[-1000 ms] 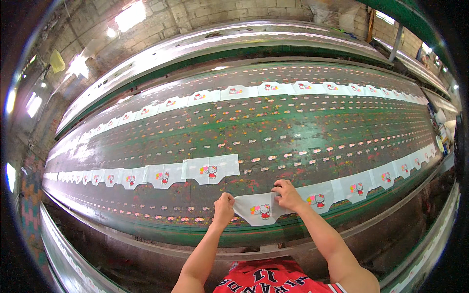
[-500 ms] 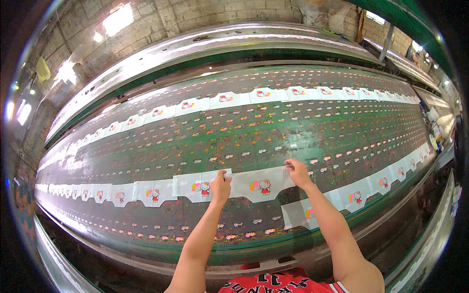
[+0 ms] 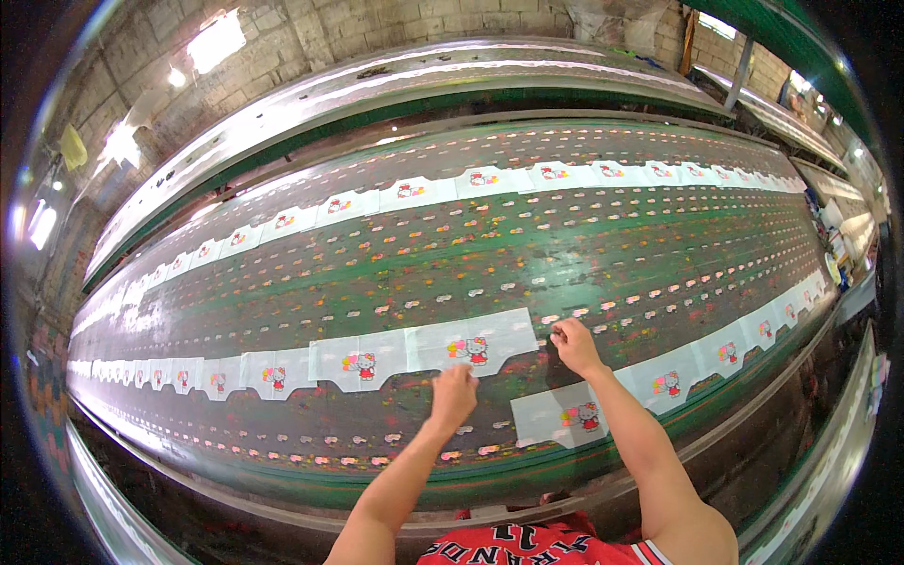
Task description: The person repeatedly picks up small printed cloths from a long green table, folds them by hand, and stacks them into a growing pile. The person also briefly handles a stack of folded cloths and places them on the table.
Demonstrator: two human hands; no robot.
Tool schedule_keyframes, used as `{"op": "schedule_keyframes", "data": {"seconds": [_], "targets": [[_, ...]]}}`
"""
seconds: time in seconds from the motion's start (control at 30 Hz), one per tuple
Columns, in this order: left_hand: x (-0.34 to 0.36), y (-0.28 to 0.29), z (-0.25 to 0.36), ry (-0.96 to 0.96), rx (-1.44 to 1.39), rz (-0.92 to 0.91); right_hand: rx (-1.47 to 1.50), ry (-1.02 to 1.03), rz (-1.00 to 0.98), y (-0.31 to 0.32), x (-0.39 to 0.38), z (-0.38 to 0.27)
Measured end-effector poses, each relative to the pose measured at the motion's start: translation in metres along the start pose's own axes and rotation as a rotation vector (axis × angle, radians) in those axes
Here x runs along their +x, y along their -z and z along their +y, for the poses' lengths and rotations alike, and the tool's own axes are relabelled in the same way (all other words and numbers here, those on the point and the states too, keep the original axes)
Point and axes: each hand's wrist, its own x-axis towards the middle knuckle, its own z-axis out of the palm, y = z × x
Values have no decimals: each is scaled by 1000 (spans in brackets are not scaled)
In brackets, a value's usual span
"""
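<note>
My left hand (image 3: 455, 389) has curled fingers, empty, just below the white cut fabric piece (image 3: 499, 334) printed with a cartoon cat, balloons and a red outfit. That piece lies flat at the right end of the middle row of overlapping printed pieces (image 3: 361, 384). My right hand (image 3: 576, 347) is closed with nothing visible in it, beside that piece's right end. A nearer row of similar pieces (image 3: 670, 395) runs off to the right, under and beside my right forearm.
The long, speckled green-grey printing table (image 3: 395, 268) carries a far row of printed pieces (image 3: 410, 196). Behind it stands another long table (image 3: 311, 113) along a block wall (image 3: 330, 33). A post (image 3: 739, 71) and assorted clutter (image 3: 838, 254) are at the right.
A printed piece moved from the near row up to the middle row's right end and now lies flat. My hands moved up with it and released it; the left then dropped lower.
</note>
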Motion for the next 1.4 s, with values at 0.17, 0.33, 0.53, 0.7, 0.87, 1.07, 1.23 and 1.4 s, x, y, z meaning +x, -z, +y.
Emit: {"op": "schedule_keyframes", "data": {"seconds": [0.17,0.33,0.53,0.7,0.87,1.07,1.23,1.4], "targets": [[-39,-51,65,-101,51,39,-92,109,-88,57,-39,42],[-49,-67,87,-67,111,179,-54,244,-269,95,-72,54],[-60,-34,160,45,-255,206,-79,454,-219,100,-84,66],[-28,-22,172,-49,-272,392,73,164,-333,113,-61,74],[41,-49,137,52,-287,372,186,-47,-169,147,-15,78],[115,-99,101,83,-263,336,139,-103,87,139,42,122],[135,-104,92,139,-171,312,69,-170,168,120,55,138],[134,-109,89,99,-124,366,63,-139,197,116,56,144]]}}
